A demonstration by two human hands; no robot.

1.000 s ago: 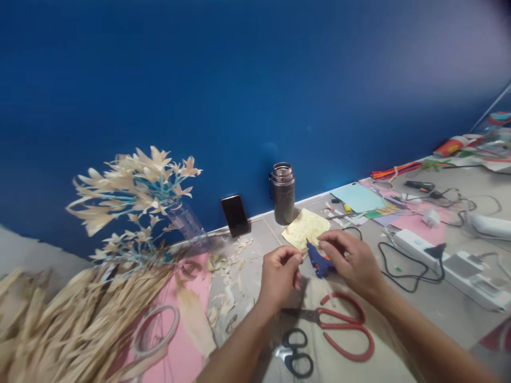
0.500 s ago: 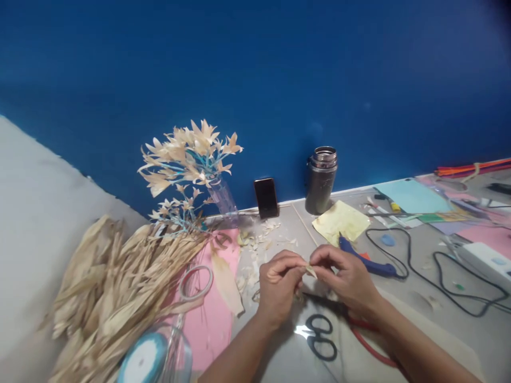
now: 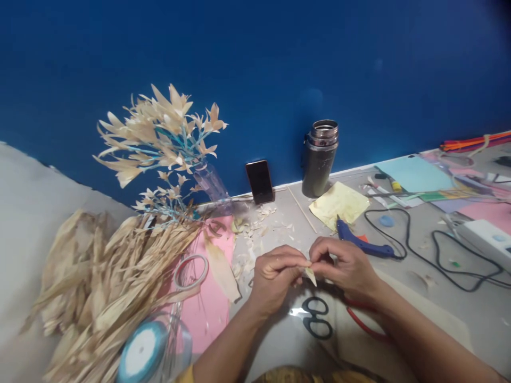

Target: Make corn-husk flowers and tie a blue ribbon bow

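A small pale piece of dried corn husk [image 3: 310, 276], pointed at its lower end, is pinched between the fingertips of both hands. My left hand [image 3: 275, 274] is closed on its upper left side. From the right, my right hand [image 3: 346, 267] grips it with thumb and fingers. Black-handled scissors [image 3: 317, 318] lie on the table just below the hands. A red-handled tool [image 3: 365, 325] is partly covered by my right forearm. Beyond my right hand rests a blue glue gun [image 3: 363, 243], its tip by a yellow sheet [image 3: 340, 206].
Dried corn husks [image 3: 120, 276] pile up at left beside pink paper [image 3: 217, 314], a tape ring [image 3: 190, 272] and a blue ribbon spool [image 3: 142, 351]. Husk flowers [image 3: 167, 127] stand in a clear vase [image 3: 213, 186]. A phone [image 3: 259, 182] and a flask [image 3: 319, 162] stand by the wall.
The view has shifted, bringing the flowers nearer and larger. The husk piece now points more downward between my fingers. Both hands keep their pinch.
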